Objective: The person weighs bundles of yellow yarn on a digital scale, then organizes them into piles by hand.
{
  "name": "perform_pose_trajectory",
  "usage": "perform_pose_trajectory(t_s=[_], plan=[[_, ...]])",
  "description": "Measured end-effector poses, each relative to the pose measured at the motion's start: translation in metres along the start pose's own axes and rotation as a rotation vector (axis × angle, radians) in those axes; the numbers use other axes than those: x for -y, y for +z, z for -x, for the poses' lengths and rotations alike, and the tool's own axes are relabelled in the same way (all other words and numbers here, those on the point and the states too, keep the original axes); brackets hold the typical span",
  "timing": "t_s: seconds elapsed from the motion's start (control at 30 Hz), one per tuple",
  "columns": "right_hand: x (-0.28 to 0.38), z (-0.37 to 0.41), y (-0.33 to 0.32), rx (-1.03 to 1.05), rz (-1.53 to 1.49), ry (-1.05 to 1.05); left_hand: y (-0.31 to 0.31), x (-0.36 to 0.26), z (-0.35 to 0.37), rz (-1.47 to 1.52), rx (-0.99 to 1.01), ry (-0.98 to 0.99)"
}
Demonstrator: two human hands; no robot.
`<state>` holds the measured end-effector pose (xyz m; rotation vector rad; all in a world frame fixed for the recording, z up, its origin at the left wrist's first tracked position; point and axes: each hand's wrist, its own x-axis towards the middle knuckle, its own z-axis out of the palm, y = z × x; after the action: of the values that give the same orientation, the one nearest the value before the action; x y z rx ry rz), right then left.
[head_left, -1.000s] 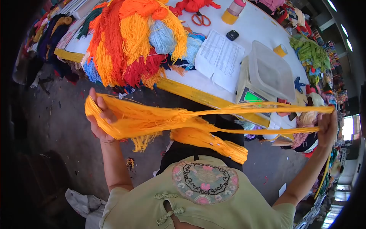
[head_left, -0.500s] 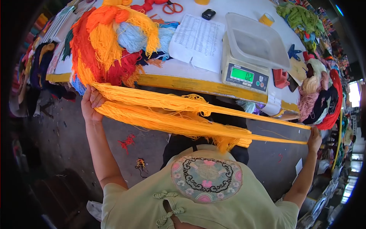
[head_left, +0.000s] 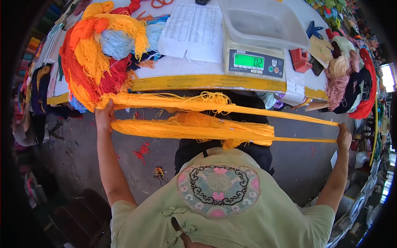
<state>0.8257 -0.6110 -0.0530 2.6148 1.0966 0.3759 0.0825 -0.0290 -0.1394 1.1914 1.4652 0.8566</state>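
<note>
Orange yarn hank (head_left: 194,129) is pulled taut across the chest, just short of the yellow table edge (head_left: 206,82). I see its loop wrapped round both hands: left hand (head_left: 104,118) fingers curled shut on the thick end, right hand (head_left: 343,136) fingers folded on the thin end.

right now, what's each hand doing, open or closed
left hand: closed, gripping one end of the orange yarn skein
right hand: closed, gripping the other end; the skein is stretched out between the two
</note>
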Motion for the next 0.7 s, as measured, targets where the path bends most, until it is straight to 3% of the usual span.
perform_pose_trajectory(t_s=[0.03,0.1,0.2,0.23,0.27,0.3,0.33,0.37,0.43,0.53,0.63,0.7], plan=[[0.008,0.01,0.005,0.053,-0.024,0.046,0.003,0.012,0.008,-0.059,-0.008,-0.026],[0.024,0.029,0.02,0.149,-0.069,0.132,-0.002,0.028,0.033,0.098,0.116,-0.225],[0.053,0.065,0.063,0.061,-0.346,0.172,-0.004,0.06,0.073,0.615,0.515,-0.281],[0.09,0.063,0.048,0.131,-0.479,0.258,0.013,0.065,0.087,0.788,0.67,-0.287],[0.147,0.055,0.017,0.201,-0.611,0.34,0.038,0.047,0.104,0.726,0.786,-0.278],[0.194,0.047,-0.007,0.2,-0.716,0.189,0.07,0.022,0.119,0.662,0.9,-0.263],[0.239,0.039,-0.029,0.351,-0.872,0.182,0.1,0.008,0.128,0.52,0.891,-0.277],[0.273,0.038,-0.02,0.299,-1.032,0.019,0.129,-0.003,0.134,0.376,0.879,-0.289],[0.351,0.022,-0.051,0.177,-1.013,-0.39,0.18,-0.006,0.136,-0.024,0.803,-0.233],[0.431,0.014,-0.046,0.282,-0.835,-0.522,0.228,0.026,0.127,-0.297,0.822,0.055],[0.462,0.003,-0.032,0.48,-0.636,-0.637,0.25,0.05,0.118,-0.636,0.741,0.289],[0.462,0.002,-0.033,0.395,-0.702,-0.64,0.25,0.053,0.12,-0.772,0.718,0.371]])
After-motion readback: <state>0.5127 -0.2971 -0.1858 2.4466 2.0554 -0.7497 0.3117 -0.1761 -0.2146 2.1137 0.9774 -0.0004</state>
